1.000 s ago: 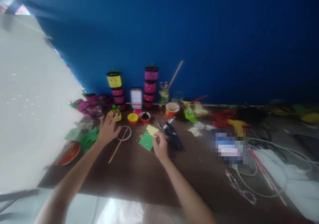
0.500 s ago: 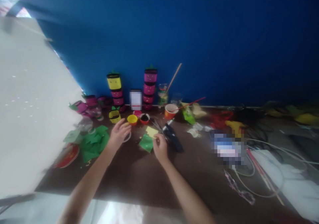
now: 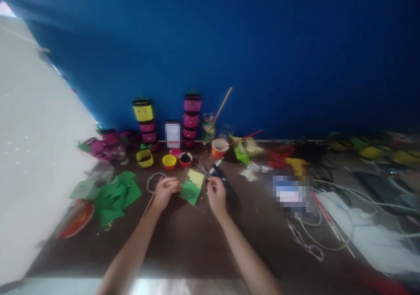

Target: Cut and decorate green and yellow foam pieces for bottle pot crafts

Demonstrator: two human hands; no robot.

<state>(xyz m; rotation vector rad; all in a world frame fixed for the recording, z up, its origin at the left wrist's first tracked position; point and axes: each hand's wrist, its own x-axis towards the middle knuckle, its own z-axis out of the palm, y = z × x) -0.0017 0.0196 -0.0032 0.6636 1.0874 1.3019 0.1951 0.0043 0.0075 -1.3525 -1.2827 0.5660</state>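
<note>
Between my hands a green paper piece [image 3: 190, 193] lies on the table, with a pale yellow piece [image 3: 196, 178] at its upper part. My left hand [image 3: 166, 192] is closed in a pinch just left of the green paper. Whatever its fingertips hold is too small to make out. On the other side, my right hand [image 3: 216, 194] has its fingers pressed together near the scissors [image 3: 204, 168]; any small thing in them cannot be made out. A yellow cup [image 3: 169, 161] and a cup of dark stuff [image 3: 186, 159] stand just behind the paper.
Stacked purple boxes with faces [image 3: 191, 120] and a yellow-topped stack [image 3: 143, 110] stand by the blue wall. Green paper scraps [image 3: 114, 196] lie left. A paper cup [image 3: 219, 149] holds a red stick. Cables [image 3: 328, 247] and a blurred device [image 3: 290, 194] lie right.
My left hand has come down and right, from near the yellow cup to beside the green paper, its fingers closing. My right hand has drawn off the paper's edge. The view has shifted slightly.
</note>
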